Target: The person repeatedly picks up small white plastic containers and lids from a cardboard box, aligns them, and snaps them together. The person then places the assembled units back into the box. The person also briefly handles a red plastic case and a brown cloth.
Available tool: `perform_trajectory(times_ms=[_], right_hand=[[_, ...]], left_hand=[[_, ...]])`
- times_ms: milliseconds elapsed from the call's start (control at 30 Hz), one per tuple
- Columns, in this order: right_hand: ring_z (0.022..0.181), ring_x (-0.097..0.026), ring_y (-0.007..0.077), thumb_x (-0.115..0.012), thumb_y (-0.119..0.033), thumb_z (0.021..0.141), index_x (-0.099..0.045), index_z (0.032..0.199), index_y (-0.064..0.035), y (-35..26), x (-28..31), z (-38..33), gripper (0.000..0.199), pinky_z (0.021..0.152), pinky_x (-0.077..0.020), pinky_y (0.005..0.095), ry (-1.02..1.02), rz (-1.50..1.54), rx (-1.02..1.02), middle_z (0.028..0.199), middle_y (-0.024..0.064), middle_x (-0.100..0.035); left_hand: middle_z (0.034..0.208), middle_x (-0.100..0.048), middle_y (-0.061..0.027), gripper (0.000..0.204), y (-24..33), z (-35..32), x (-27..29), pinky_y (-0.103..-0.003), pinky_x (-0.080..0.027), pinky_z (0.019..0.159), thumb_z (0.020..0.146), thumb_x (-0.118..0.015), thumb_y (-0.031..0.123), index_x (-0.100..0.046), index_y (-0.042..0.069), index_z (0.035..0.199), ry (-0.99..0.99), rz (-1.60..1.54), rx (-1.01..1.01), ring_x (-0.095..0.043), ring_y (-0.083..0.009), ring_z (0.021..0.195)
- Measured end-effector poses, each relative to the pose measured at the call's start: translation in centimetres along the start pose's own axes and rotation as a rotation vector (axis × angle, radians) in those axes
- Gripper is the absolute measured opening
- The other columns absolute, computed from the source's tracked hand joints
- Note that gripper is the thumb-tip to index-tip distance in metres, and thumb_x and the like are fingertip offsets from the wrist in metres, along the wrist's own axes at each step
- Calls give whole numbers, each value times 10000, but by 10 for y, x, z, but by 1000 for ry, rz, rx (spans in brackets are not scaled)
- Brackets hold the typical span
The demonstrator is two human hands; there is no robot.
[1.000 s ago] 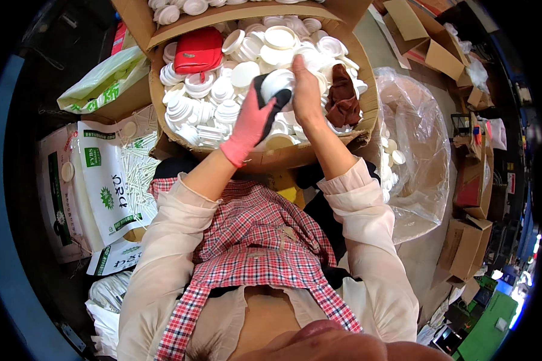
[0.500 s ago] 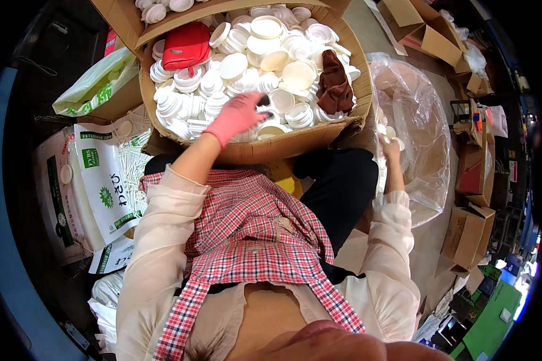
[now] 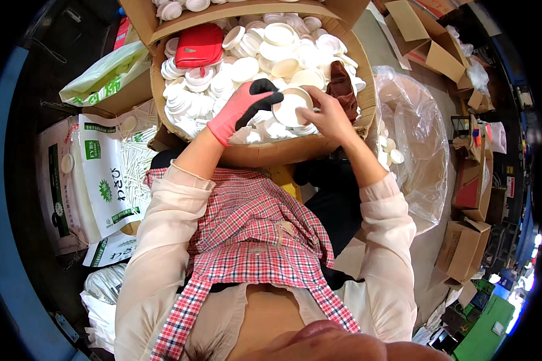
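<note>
My left hand (image 3: pixel 242 106), in a pink and black glove, holds a round white lid (image 3: pixel 291 107) over a large cardboard box (image 3: pixel 271 153). My bare right hand (image 3: pixel 326 114) grips the same lid from its right side. The box is filled with several white round lids (image 3: pixel 247 66). A red pouch (image 3: pixel 200 46) lies on the lids at the box's back left, and a brown cloth (image 3: pixel 343 84) lies at its right side.
A clear plastic bag (image 3: pixel 412 138) with a few white lids stands right of the box. White sacks with green print (image 3: pixel 102 174) and thin white sticks (image 3: pixel 137 162) lie to my left. Open cardboard boxes (image 3: pixel 427 48) stand at the back right and right.
My right hand has come back from the plastic bag on the right to the box. Both hands now hold one white lid together.
</note>
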State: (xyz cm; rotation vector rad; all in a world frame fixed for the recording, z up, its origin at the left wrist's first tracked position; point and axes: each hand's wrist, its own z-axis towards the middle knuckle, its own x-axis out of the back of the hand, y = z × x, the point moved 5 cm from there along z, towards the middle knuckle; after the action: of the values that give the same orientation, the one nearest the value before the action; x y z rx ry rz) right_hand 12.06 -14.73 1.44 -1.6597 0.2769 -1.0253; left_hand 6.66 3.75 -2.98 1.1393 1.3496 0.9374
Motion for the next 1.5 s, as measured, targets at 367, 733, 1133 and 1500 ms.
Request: perform_trajectory(times_ms=[367,733,1133,1500], right_hand=[[866,-626,355,-692,-78,776,-655,1046,-25,8,-4,12,278,739,-511,392,-66,-475,47,980,185,-630],[939,-550,329,-681,-19,739,-670,834,-54,-7,-12,17,102,777,-476,392,-304,-529,181,920,131,-616],[1038,-570,231,-553,-100,938,-382,1204,-103,-28,-14,44,316,734,-583,392,80,802,21,1268,115,-486],[1119,-512,127,-686,50,775,-592,1200,-78,-61,-5,22,453,839,-490,253,114,338,288,1274,40,-488]], left_hand=[[1247,-573,-99,676,48,-33,22,-352,-431,972,753,-733,368,-498,29,1289,130,-351,-439,-547,-223,1108],[1182,-617,-113,654,60,-40,33,-364,-456,945,736,-781,315,-529,1,1252,293,483,-636,-584,-240,1062],[1428,-392,-235,711,63,-27,6,-523,-248,1142,902,-579,396,-304,-20,1409,-152,-1233,-188,-373,-381,1339],[1211,-629,-118,674,53,-21,-8,-408,-399,1027,867,-670,331,-390,-3,1381,-50,-1066,-191,-608,-228,1104]])
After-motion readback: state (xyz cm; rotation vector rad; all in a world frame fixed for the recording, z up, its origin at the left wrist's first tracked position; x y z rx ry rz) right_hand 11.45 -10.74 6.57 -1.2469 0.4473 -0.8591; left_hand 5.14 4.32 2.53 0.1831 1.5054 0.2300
